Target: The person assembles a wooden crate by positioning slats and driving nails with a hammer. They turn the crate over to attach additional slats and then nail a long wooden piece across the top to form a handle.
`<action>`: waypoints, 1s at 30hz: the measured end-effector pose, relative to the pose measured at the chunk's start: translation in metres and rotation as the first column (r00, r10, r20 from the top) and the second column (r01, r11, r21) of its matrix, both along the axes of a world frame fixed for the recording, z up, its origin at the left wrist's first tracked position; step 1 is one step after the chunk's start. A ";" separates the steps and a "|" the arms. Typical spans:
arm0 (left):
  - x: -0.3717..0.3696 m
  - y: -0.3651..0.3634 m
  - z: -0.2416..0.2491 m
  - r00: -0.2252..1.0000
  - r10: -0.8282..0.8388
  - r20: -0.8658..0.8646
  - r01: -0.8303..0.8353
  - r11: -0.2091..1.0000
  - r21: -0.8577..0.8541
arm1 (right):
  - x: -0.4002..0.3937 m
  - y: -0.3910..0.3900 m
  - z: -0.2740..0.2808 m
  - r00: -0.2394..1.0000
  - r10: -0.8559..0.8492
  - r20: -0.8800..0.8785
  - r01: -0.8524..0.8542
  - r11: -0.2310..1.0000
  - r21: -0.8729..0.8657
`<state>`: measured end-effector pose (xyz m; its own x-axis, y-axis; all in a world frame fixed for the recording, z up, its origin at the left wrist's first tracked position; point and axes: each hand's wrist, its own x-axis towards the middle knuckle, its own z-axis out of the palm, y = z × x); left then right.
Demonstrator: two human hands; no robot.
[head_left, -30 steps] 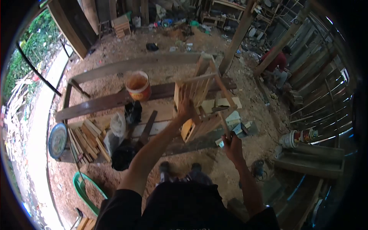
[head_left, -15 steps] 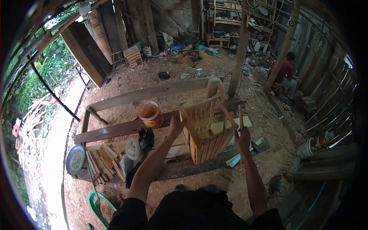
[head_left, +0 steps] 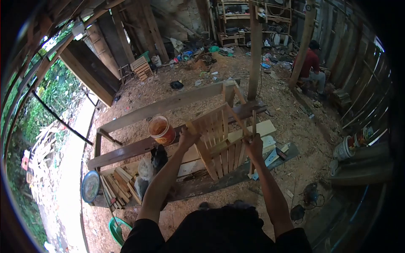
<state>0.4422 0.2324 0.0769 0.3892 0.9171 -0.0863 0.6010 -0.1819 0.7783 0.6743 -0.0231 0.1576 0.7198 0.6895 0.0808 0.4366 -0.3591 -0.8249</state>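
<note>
A slatted wooden crate [head_left: 222,159] of pale strips stands tilted on the plank bench [head_left: 190,185]. My left hand [head_left: 188,139] is closed around the top of its left side. At its right corner, my right hand [head_left: 254,147] is closed on a thin wooden stick [head_left: 254,121] held nearly upright; whether these fingers also grip the crate's edge is hidden. Just left of my left hand sits an orange bucket [head_left: 162,130]. A pale board [head_left: 263,128] lies behind the crate, and a dark-headed tool [head_left: 280,153] rests to the right of my right hand.
Cut wood strips [head_left: 116,185], plastic bags [head_left: 145,169] and a round blue lid [head_left: 90,186] are on the bench's left. A post [head_left: 255,55] rises behind it. A person in red [head_left: 311,63] sits at the far right. Wood shavings cover the floor.
The crate has tipped and turned in my hands, its slats leaning more to the left. Both hands have shifted slightly left in view, and the whole view has turned a little.
</note>
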 end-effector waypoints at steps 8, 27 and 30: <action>0.000 0.041 -0.012 0.938 -0.058 0.342 0.108 0.985 -0.131 | -0.013 -0.008 -0.017 0.999 -0.006 -0.054 0.002 0.997 -0.071; -0.010 -0.035 0.086 0.927 -0.034 0.373 0.123 0.968 -0.218 | -0.055 0.013 -0.006 0.953 -0.301 0.038 0.303 0.949 -0.082; -0.014 -0.033 0.065 0.901 -0.095 0.423 0.221 0.940 -0.259 | -0.018 0.012 0.006 0.967 -0.253 -0.006 0.249 0.955 -0.160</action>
